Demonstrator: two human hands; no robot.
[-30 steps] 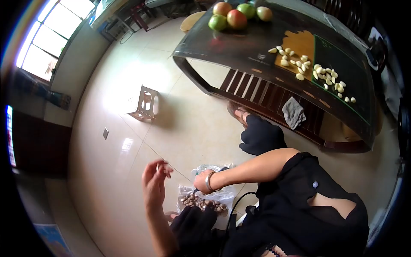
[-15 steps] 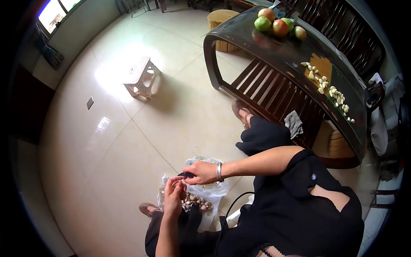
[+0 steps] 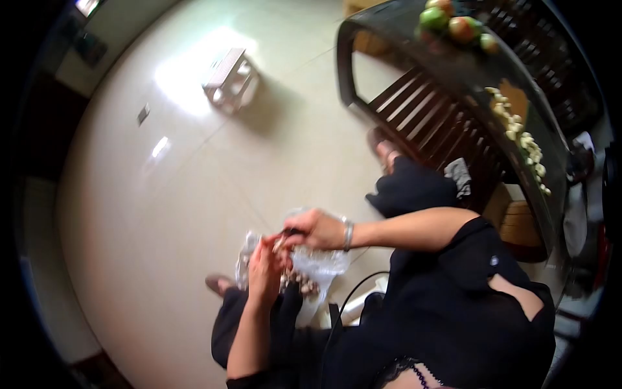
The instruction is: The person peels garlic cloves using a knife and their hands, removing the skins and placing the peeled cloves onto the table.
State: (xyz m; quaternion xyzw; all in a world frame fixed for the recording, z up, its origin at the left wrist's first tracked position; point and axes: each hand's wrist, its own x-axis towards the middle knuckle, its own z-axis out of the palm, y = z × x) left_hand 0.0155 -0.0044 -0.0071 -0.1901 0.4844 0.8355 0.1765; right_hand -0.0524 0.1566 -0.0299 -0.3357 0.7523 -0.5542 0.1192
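Note:
My left hand (image 3: pixel 264 264) is closed, its fingertips pinching a small pale garlic clove (image 3: pixel 278 246), partly hidden and blurred. Close against it, my right hand (image 3: pixel 317 229) grips a small dark-handled tool (image 3: pixel 293 232); its working end cannot be made out. Below both hands, a clear plastic bag (image 3: pixel 330 262) lies spread on the floor. Several unpeeled garlic cloves (image 3: pixel 301 282) sit on it, partly covered by my left hand. Peeled white garlic cloves (image 3: pixel 531 148) are strewn along the dark table (image 3: pixel 414 61) at the right.
Red and green round fruits (image 3: pixel 461 29) stand at the table's far end. A small white stool (image 3: pixel 228 76) is on the tiled floor. A grey cloth (image 3: pixel 459 176) hangs by the table's slatted shelf (image 3: pixel 424 110). A black cable (image 3: pixel 353 303) curves beside my lap.
The view has tilted and shifted, so stool, table and fruits appear higher and further right. Both hands stay together over the bag, the left still pinching, the right still holding the dark tool.

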